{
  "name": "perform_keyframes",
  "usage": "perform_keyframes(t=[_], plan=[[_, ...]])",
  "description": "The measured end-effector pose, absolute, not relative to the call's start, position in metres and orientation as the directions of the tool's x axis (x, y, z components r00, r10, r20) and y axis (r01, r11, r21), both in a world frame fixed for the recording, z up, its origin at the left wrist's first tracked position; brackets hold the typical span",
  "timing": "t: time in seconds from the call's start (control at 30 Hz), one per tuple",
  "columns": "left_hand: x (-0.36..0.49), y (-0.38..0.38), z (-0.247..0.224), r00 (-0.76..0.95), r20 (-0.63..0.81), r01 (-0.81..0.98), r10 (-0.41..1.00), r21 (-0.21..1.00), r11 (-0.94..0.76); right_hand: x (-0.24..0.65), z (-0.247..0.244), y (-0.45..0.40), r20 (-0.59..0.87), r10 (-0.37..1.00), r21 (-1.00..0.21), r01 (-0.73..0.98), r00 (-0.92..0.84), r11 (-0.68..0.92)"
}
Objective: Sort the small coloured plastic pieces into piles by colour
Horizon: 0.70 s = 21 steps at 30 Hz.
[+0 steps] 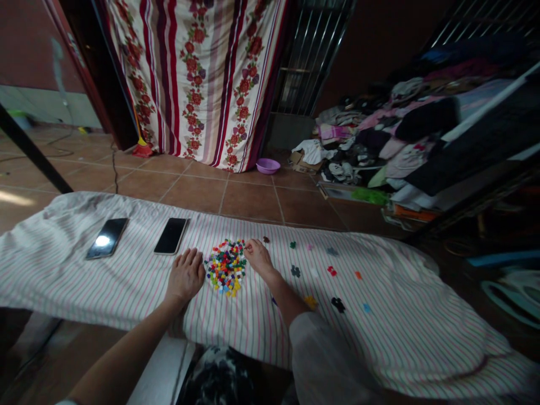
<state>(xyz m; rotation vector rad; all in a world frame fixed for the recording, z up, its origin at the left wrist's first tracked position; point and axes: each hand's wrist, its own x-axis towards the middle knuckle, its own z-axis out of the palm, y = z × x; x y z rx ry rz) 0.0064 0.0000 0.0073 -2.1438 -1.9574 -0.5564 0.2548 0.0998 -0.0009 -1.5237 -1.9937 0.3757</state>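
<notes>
A heap of small colourful cubes (pixel 225 267) lies on the striped cloth (pixel 139 275). Flat on the cloth, just left of the heap, rests my left hand (pixel 187 274) with its fingers stretched out and nothing in it. My right hand (pixel 258 256) is at the heap's upper right edge, thumb and fingers pinched together. Whatever is between those fingertips is too small to make out. Right of that hand lie small groups sorted by colour, among them brown (pixel 266 239), dark green (pixel 292 244), grey (pixel 295 271), red (pixel 332 271), yellow (pixel 311 302) and black (pixel 338 304) pieces.
Two phones, one at the far left (pixel 107 238) and one nearer (pixel 171 235), lie on the cloth. Beyond it hang a flowered curtain (pixel 198 84) and, on the tiled floor, a purple basin (pixel 268 166). Piled clothes (pixel 405 129) fill the right background.
</notes>
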Motion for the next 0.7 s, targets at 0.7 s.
perform_keyframes(t=[0.7], plan=[[0.005, 0.001, 0.006, 0.076, 0.41, 0.989, 0.909, 0.087, -0.122, 0.259, 0.005, 0.113, 0.012, 1.0, -0.789, 0.614, 0.02, -0.003]])
